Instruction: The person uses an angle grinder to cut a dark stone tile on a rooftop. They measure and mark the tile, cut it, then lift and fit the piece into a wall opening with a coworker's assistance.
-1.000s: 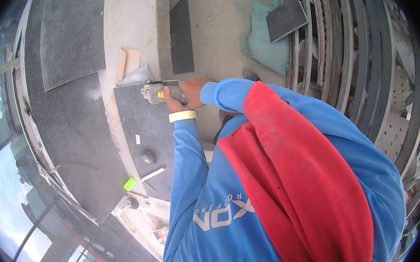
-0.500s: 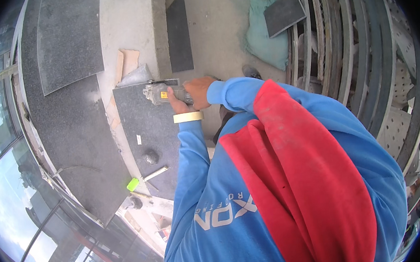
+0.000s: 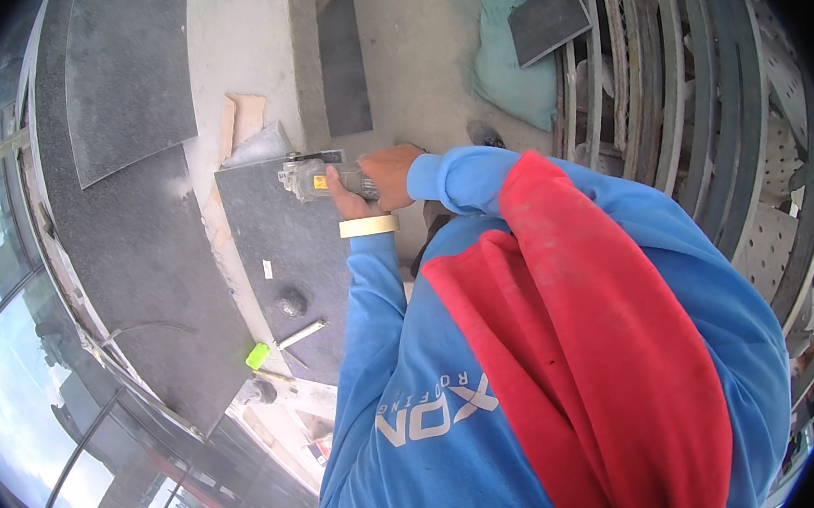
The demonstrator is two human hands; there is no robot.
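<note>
Both hands grip a dusty grey angle grinder (image 3: 302, 180) with a yellow label. My left hand (image 3: 351, 201) is closed around its body from the near side, with a roll of cream tape (image 3: 369, 226) worn around the wrist. My right hand (image 3: 394, 171) wraps the rear of the tool. Beneath the grinder lies a dark grey stone-look slab (image 3: 274, 229); the tool's head is over the slab's far edge. The disc shows only as a thin line, so I cannot tell whether it touches the slab.
Large dark slabs (image 3: 144, 296) lie at the left beside windows. Near the cut slab's front are a dark round lump (image 3: 290, 303), a hammer-like tool (image 3: 300, 336) and a bright green object (image 3: 257, 355). A teal sack (image 3: 507, 71) and stacked metal rails (image 3: 692, 84) stand right.
The grinder and both hands have shifted very slightly to the right against the slab. My grip on the tool is the same, and the surroundings have moved slightly in the view.
</note>
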